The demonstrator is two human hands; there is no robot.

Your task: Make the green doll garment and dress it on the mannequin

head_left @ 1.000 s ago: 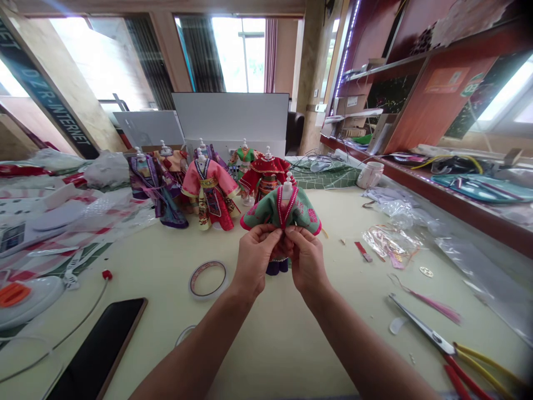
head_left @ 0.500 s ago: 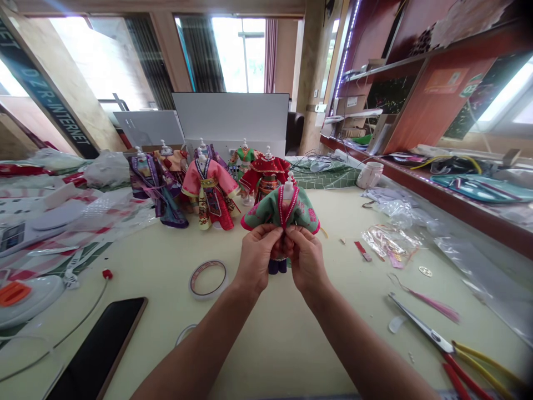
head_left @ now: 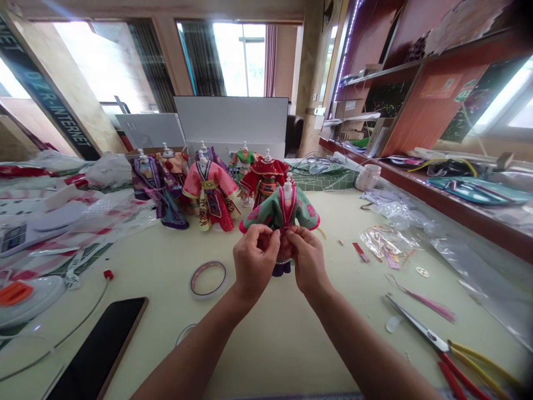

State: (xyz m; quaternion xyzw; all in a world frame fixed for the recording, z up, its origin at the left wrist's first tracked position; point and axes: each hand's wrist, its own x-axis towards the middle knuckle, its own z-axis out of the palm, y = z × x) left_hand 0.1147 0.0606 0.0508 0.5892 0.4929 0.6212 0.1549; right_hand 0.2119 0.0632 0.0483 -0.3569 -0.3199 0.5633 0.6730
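Note:
A headless doll (head_left: 306, 206) in a green robe with pink-edged wide sleeves and a beaded pink collar stands upright before me. My left hand (head_left: 255, 260) is closed in a pinch at the front of its waist, thumb and forefinger together. On the other side of the waist, my right hand (head_left: 308, 256) pinches the robe's front between thumb and fingers. What lies between the left fingertips is too small to make out. Beneath the hands, part of a dark purple hem (head_left: 282, 269) shows; the waist itself is mostly covered.
Several dressed dolls (head_left: 212, 183) stand behind. A tape roll (head_left: 208, 279) and a phone (head_left: 97, 350) lie left. Scissors (head_left: 420, 325), yellow-handled pliers (head_left: 478, 361), a pink tassel (head_left: 435, 303) and a plastic bag (head_left: 389, 241) lie right; a white mug (head_left: 368, 176) stands farther back.
My left hand has shifted slightly, its fingers curling more and lifting a little off the robe's front. The right hand still pinches the waist, and the view has tilted slightly.

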